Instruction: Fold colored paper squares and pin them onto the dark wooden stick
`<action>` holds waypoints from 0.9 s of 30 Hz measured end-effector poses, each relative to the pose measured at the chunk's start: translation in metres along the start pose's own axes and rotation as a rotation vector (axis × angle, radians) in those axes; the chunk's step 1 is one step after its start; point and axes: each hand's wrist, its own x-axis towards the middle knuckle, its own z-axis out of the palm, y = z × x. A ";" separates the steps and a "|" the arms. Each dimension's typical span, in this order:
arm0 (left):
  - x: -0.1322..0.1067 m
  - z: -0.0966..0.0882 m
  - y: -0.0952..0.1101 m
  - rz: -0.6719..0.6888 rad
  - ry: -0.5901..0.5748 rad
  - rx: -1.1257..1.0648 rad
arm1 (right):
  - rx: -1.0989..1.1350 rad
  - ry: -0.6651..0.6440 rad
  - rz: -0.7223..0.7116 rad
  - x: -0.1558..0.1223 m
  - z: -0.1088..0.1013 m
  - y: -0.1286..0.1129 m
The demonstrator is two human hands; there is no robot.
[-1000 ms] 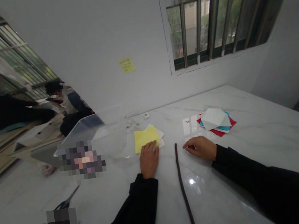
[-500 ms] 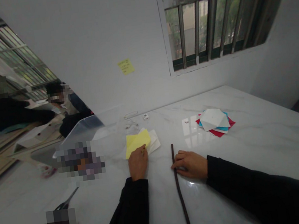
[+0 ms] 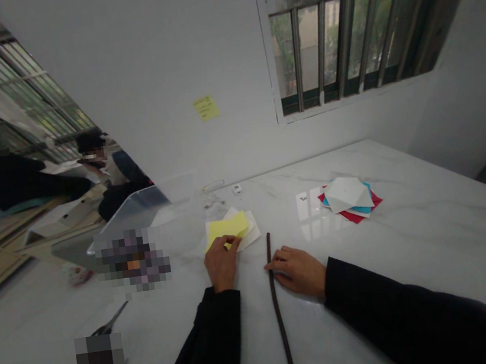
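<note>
My left hand (image 3: pixel 222 263) is closed, its thumb and fingers pinching the near edge of a yellow sheet of paper (image 3: pixel 226 227). White paper sheets (image 3: pixel 252 232) lie under and beside the yellow one. To the right, my right hand (image 3: pixel 297 269) has its fingertips closed over a long, thin, dark brown stick (image 3: pixel 280 320), near its far end. The stick lies lengthwise on the table, slightly curved, and runs out of the bottom of the picture. Its near end is out of sight.
A stack of white, blue and red folded paper (image 3: pixel 348 195) sits at right on the marble-patterned table (image 3: pixel 411 231). Scissors (image 3: pixel 111 320) and a clear plastic bin (image 3: pixel 128 209) are at left. A cable (image 3: pixel 213 195) lies by the wall. Two people sit in the left background.
My right hand has shifted left with the brown stick, closer to my left hand. The yellow sheet has turned a little, its near edge now between my left fingers.
</note>
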 end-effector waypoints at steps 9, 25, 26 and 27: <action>0.000 -0.019 0.031 0.059 0.236 -0.246 | 0.584 0.183 0.277 -0.001 0.006 0.017; -0.018 0.004 0.067 0.398 -0.007 -0.399 | 1.677 0.369 0.663 -0.003 -0.032 0.073; -0.018 0.003 0.066 0.375 -0.003 -0.393 | 1.656 0.357 0.678 -0.004 -0.031 0.074; -0.017 0.002 0.065 0.352 0.000 -0.393 | 1.612 0.341 0.677 -0.005 -0.029 0.074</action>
